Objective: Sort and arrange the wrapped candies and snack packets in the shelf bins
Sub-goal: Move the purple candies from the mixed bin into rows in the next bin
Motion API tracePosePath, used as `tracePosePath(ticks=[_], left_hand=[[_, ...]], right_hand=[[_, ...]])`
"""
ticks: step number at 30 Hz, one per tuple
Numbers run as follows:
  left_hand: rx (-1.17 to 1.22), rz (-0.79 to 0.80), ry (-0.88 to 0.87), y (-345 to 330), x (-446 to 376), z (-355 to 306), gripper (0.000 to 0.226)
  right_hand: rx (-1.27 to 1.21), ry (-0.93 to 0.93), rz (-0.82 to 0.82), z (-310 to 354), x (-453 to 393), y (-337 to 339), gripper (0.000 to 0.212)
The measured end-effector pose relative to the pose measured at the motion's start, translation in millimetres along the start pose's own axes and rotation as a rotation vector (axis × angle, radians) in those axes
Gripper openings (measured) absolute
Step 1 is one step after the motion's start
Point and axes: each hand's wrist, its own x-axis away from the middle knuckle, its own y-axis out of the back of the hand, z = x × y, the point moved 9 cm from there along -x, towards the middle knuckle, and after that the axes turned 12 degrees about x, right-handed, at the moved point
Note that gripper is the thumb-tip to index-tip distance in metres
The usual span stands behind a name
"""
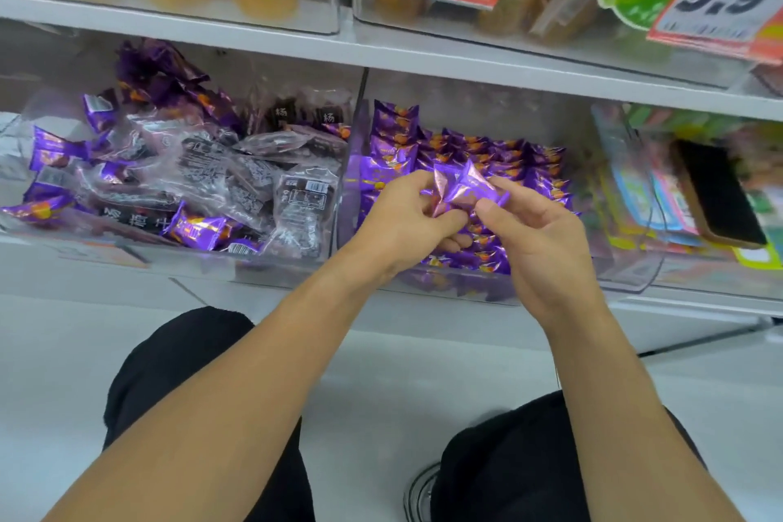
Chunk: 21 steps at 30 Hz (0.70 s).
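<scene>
Purple candy (459, 189), shiny crinkled foil, twisted ends

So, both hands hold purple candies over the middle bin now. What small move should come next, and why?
Probably lower the purple wrapped candies, pinched between the left hand and the right hand, into the middle bin and stand them in line. That bin already holds tidy rows of the same purple candies, while the left bin still mixes purple candies with clear dark packets.
</scene>
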Motion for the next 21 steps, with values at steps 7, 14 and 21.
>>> tracePosePath(ticks=[7, 14, 21], left_hand=[[0.102, 0.072, 0.046, -8.3, 6.5, 1.5, 0.014], [0.152, 0.008, 0.041, -0.5, 5.0, -2.6, 0.041], [0.096, -0.214, -0.137, 22.8, 7.4, -11.3, 0.024]], right_hand=[[-0.111, 0.011, -0.129, 4.8, 5.9, 11.7, 0.030], [-0.204, 0.075, -0.156, 9.5, 6.0, 20.0, 0.032], [-0.253, 0.067, -0.169, 11.2, 4.5, 24.5, 0.033]])
